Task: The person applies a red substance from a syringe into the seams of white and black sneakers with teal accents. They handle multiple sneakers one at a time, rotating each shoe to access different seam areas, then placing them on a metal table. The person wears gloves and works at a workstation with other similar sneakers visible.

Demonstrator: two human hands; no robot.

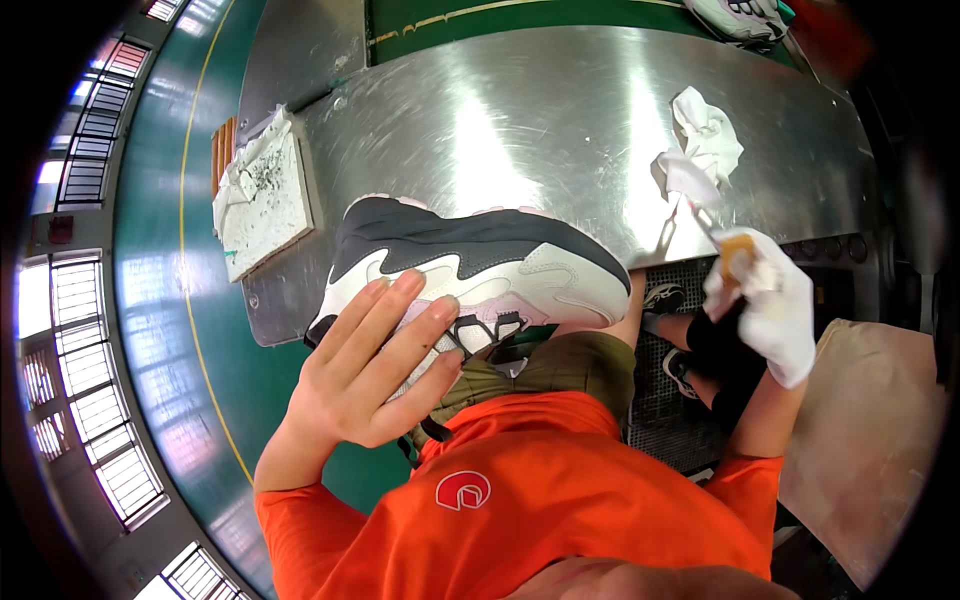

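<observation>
A sneaker [520,262] in white, dark grey and pale pink lies on its side along the near edge of the metal table, with its dark sole edge facing away. My bare left hand [365,370] holds it, fingers spread over the upper near the heel and laces. To the right, my right hand [775,310], in a white glove, is closed around the yellow-brown handle [738,252] of a tool. Its thin metal shaft runs toward a pale, flat, rounded head [690,180], whose exact kind I cannot make out. A crumpled white cloth [710,135] lies just behind this head.
The shiny metal table [400,130] spans the view. At its left sits a white block [270,205] with dark specks and a rag. Another shoe [740,20] is at the far right. A person's legs [690,350] show below, beside a tan panel [870,430].
</observation>
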